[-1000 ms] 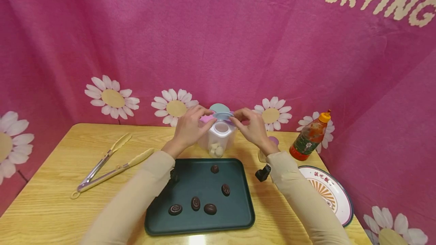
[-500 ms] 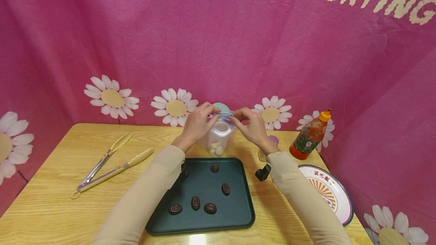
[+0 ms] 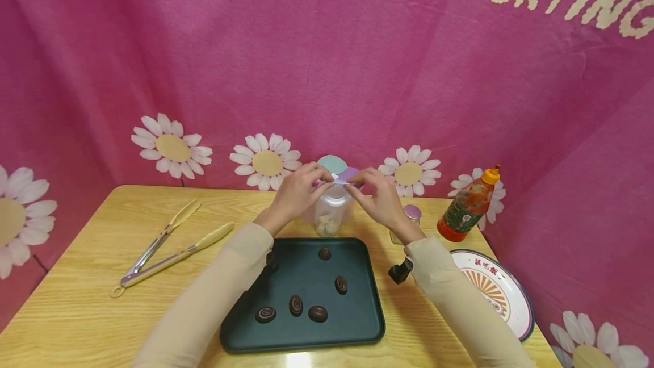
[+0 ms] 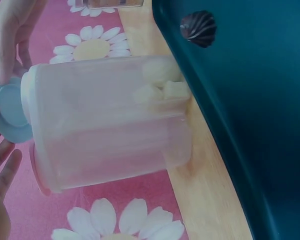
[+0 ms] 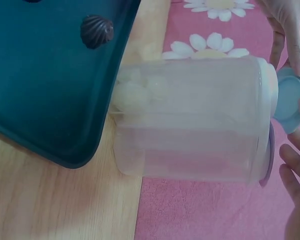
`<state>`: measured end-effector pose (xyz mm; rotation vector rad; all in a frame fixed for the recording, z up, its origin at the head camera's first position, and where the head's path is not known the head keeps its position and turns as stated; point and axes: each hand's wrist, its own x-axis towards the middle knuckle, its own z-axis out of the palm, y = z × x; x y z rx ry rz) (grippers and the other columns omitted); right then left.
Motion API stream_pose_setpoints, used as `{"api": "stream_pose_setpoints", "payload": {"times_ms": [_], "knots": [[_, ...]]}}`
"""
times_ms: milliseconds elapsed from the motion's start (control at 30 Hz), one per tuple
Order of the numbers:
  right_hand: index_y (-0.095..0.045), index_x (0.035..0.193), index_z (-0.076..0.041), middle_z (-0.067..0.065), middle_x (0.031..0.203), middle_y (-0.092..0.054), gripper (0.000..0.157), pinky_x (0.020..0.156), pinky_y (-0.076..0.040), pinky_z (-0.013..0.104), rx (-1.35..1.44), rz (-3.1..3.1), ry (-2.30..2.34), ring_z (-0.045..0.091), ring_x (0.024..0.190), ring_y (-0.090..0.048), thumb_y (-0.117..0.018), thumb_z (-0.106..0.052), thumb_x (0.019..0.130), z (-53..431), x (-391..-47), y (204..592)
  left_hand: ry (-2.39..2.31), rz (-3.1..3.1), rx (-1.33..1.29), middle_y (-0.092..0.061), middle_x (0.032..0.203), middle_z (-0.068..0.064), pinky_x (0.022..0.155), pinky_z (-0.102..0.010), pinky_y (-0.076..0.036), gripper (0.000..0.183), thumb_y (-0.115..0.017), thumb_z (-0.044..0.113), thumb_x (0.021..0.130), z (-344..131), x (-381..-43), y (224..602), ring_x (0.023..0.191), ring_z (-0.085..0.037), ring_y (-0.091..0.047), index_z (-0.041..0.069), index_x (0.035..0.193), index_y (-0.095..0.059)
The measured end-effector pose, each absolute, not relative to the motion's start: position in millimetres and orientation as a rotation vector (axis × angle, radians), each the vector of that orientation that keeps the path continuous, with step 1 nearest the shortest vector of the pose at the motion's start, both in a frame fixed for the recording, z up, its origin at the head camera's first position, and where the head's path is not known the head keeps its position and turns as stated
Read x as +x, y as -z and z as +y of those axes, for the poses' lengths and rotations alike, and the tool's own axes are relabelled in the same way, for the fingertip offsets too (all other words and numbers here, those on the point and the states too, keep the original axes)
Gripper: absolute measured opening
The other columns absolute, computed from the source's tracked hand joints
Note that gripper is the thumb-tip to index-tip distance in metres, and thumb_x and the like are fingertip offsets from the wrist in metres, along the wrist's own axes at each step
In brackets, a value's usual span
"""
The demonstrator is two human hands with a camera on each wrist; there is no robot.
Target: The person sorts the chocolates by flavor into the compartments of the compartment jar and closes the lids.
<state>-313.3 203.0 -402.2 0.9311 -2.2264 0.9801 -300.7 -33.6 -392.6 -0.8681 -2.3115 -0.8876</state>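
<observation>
A clear plastic storage container [image 3: 332, 209] stands upright behind the tray, with several whitish lumps [image 4: 162, 85] at the bottom of its front compartment. Its light blue flip lid [image 4: 12, 110] is raised, tilted above the white rim [image 5: 270, 92]. My left hand [image 3: 298, 195] pinches the lid's left edge between thumb and fingers. On the opposite edge, my right hand [image 3: 377, 197] pinches it likewise. Behind the blue lid show a teal lid [image 3: 332, 163] and a purple lid [image 3: 349, 174].
A dark green tray [image 3: 306, 339] with several chocolates [image 3: 318, 314] lies in front. Tongs [image 3: 174, 257] lie open at left. To the right are a purple-capped jar [image 3: 411, 212], a sauce bottle [image 3: 467, 204] and a plate [image 3: 516, 300]. A pink curtain [image 3: 327, 61] hangs behind.
My left hand has shifted right, onto the lid's edge. The blue lid has tipped lower towards the opening. My right hand has kept its hold, and the view has shifted slightly.
</observation>
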Motion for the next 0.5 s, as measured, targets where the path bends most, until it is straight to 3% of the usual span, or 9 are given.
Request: {"api": "stream_pose_setpoints", "payload": {"times_ms": [200,367,500], "knots": [[-0.079,0.101,-0.005,0.011,0.099,-0.074,0.011,0.081,-0.057,0.038,0.970,-2.241,-0.921,0.027,0.093,-0.070,-0.081,-0.008,0.090,202,-306,404,0.856,-2.288,-0.922,-0.071,0.105,-0.009,0.086,-0.037,-0.062,0.013,-0.081,0.016,0.092,-39,-296,399,0.094,-0.024,-0.069,0.009,0.101,-0.077],[-0.080,0.100,-0.006,0.009,0.101,-0.073,0.011,0.081,-0.059,0.045,1.024,-2.228,-0.879,0.024,0.097,-0.069,-0.082,-0.008,0.090,201,-302,408,0.814,-2.296,-0.935,-0.070,0.103,-0.007,0.082,-0.035,-0.062,0.015,-0.082,0.019,0.091,-42,-294,405,0.092,-0.021,-0.067,0.010,0.102,-0.078],[-0.080,0.100,-0.006,0.009,0.102,-0.073,0.012,0.082,-0.059,0.043,1.056,-2.209,-0.869,0.025,0.098,-0.069,-0.083,-0.008,0.088,200,-301,412,0.788,-2.289,-0.940,-0.071,0.100,-0.006,0.077,-0.034,-0.060,0.016,-0.084,0.019,0.089,-43,-293,410,0.090,-0.020,-0.066,0.011,0.102,-0.079]]}}
